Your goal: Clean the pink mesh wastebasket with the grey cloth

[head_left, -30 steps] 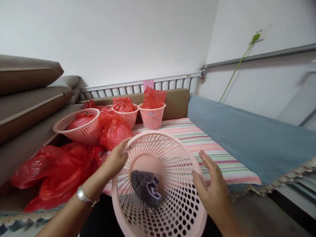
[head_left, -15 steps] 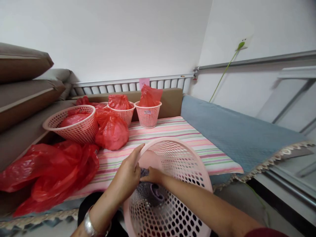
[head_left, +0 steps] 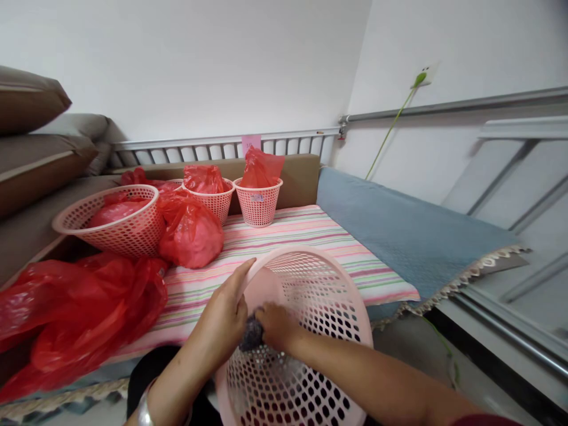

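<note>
Holding pink basket tilted toward me; right hand inside, closed on grey bundle.

My left hand grips the basket's near rim, fingers wrapped over the edge, thumb along the rim. My right hand reaches down into the basket, fingers curled around a dark grey knitted item; only a small part of it shows between my two hands, so its shape cannot be told. The basket sits at the near edge of the striped cloth. Further back on the cloth: two small pink baskets with red bags in them. To the left, a wide pink basket, a knotted red bag just beside it, loose red bags nearer me. Blue blanket lies to the right.
</note>
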`<control>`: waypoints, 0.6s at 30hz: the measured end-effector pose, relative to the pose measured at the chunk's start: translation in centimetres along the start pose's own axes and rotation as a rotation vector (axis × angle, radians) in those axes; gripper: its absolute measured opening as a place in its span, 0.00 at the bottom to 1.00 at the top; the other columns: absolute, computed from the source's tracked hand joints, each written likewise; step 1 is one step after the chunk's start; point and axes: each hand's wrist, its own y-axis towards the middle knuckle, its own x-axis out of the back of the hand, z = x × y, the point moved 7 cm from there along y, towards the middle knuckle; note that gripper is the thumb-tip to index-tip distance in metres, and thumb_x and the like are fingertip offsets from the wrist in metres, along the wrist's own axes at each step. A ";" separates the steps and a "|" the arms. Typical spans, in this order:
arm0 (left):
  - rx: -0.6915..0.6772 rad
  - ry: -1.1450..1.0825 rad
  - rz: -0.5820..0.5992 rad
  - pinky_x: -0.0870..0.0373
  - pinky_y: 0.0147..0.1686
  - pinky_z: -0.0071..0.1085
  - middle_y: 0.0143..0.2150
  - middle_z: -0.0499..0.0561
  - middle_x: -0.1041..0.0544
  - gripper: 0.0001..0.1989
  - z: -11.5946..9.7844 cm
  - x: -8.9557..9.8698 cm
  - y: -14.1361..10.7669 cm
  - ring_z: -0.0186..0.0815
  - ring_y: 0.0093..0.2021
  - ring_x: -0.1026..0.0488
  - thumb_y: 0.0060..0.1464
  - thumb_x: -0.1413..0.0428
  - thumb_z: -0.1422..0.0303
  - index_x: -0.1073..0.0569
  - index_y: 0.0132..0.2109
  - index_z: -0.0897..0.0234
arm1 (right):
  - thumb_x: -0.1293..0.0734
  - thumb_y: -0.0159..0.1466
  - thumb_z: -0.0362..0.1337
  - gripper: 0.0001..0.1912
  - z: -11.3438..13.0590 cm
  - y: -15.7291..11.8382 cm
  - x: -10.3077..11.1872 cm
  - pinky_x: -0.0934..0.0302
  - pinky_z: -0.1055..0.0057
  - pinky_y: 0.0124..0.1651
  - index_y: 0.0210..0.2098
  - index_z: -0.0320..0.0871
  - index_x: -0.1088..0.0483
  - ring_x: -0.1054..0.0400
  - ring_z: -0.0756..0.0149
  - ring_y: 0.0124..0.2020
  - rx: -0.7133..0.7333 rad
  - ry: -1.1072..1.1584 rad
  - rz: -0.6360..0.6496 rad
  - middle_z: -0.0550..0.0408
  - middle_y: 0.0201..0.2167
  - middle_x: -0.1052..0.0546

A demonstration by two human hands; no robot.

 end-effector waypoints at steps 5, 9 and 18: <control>-0.009 0.012 0.001 0.46 0.61 0.40 0.59 0.54 0.34 0.32 0.0 -0.1 -0.2 0.38 0.61 0.40 0.46 0.57 0.83 0.43 0.60 0.63 | 0.35 0.50 0.33 0.10 0.6 -0.4 -2.2 0.42 0.63 0.39 0.32 0.40 0.26 0.33 0.54 0.38 0.032 -0.025 0.101 0.46 0.35 0.26; 0.014 -0.009 0.006 0.48 0.61 0.42 0.59 0.54 0.35 0.32 0.3 0.0 -0.1 0.39 0.61 0.42 0.46 0.57 0.82 0.44 0.60 0.61 | 0.33 0.48 0.35 0.09 0.7 0.0 -0.7 0.46 0.58 0.48 0.30 0.42 0.25 0.40 0.48 0.50 0.096 -0.036 0.097 0.46 0.44 0.28; 0.017 -0.011 0.016 0.48 0.61 0.38 0.61 0.52 0.37 0.32 0.1 -0.7 -0.3 0.38 0.62 0.43 0.47 0.56 0.82 0.43 0.60 0.62 | 0.29 0.45 0.42 0.19 -1.3 1.1 -2.8 0.39 0.71 0.40 0.38 0.48 0.26 0.31 0.63 0.36 0.085 0.265 0.250 0.59 0.34 0.24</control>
